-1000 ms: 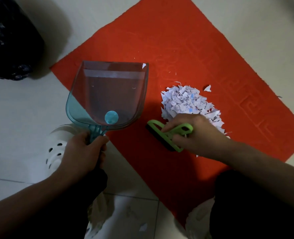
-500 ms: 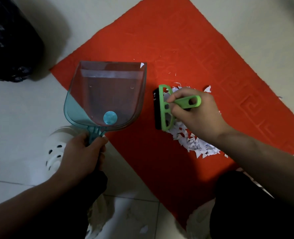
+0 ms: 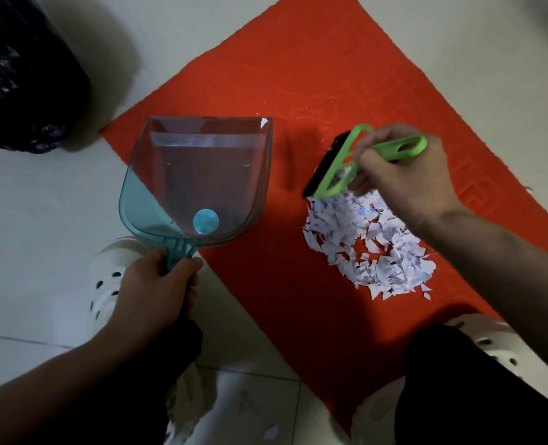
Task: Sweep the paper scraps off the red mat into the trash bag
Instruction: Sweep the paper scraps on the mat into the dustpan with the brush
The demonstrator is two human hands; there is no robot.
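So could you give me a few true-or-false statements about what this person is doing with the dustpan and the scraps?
1. The left hand holds the dustpan by its handle. True.
2. The paper scraps already lie inside the dustpan. False: they are heaped on the red mat, beside the pan.
3. The right hand holds a green brush. True.
4. The trash bag sits on the mat. False: it stands on the floor, off the mat's far left corner.

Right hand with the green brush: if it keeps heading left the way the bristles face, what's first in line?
Bare red mat, then likely the clear teal plastic dustpan rim; the right hand looks raised, so depth is unclear.
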